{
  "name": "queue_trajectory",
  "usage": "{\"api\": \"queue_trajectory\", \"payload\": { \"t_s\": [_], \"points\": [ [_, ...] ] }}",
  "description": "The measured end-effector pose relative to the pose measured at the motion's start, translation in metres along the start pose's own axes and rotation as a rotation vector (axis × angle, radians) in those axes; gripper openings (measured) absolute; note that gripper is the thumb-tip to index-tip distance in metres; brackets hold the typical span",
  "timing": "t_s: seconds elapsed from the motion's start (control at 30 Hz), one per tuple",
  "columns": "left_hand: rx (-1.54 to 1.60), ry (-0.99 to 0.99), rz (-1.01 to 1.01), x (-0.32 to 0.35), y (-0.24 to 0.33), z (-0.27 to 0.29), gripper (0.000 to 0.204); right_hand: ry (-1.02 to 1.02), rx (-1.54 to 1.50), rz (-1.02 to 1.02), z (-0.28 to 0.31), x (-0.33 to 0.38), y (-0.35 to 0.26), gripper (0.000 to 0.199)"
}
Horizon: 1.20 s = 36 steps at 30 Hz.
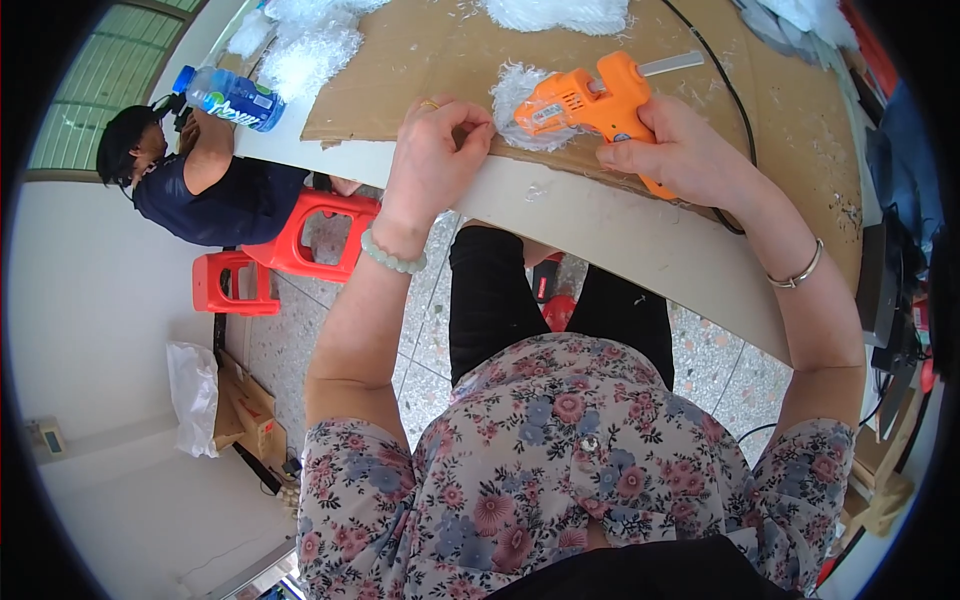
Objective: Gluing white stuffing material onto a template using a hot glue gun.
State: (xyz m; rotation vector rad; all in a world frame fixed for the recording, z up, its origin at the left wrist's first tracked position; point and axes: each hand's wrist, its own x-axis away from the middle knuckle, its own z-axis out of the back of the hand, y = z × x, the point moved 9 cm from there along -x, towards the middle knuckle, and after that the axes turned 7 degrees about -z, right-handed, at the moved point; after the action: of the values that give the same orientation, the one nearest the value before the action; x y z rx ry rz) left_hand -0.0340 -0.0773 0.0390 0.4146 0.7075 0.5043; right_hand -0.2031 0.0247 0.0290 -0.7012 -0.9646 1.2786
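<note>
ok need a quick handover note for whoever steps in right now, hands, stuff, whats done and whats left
Left hand: fingers pinched at the edge of the white fluffy piece, holding it on the cardboard sheet.
Right hand: gripping the orange glue gun, nozzle pointing left onto the fluffy piece; its black cord runs away across the table.
Things: more white fluffy material lies at the far side of the cardboard. A blue-capped bottle lies near the table's left corner.
Done: piece placed on the cardboard, gun in position.
Left: whether glue is already laid cannot be told; check before pressing.
</note>
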Motion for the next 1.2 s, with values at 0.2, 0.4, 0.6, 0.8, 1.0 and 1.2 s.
{"api": "queue_trajectory", "payload": {
  "t_s": [0.2,0.4,0.6,0.8,1.0,1.2],
  "points": [
    [0.011,0.018,-0.033,-0.001,0.002,-0.001,0.004,0.001,0.001,0.01,0.001,0.002,0.005,0.027],
    [-0.015,0.023,-0.043,-0.001,0.004,0.0,0.004,-0.003,0.077,-0.062,0.005,0.009,0.002,0.03],
    [-0.035,0.039,-0.069,-0.001,0.006,0.001,0.003,-0.022,0.02,-0.035,0.006,0.014,0.002,0.032],
    [-0.035,0.037,-0.031,-0.005,0.007,0.002,0.003,-0.037,0.032,-0.119,0.013,0.017,0.017,0.03],
    [0.021,0.028,0.011,-0.01,0.007,-0.006,0.007,-0.067,-0.052,-0.086,0.021,0.022,0.01,0.032],
    [-0.136,-0.052,-0.05,-0.023,0.008,-0.006,0.024,-0.025,-0.057,-0.031,0.038,0.021,0.004,0.035]
  ]
}}
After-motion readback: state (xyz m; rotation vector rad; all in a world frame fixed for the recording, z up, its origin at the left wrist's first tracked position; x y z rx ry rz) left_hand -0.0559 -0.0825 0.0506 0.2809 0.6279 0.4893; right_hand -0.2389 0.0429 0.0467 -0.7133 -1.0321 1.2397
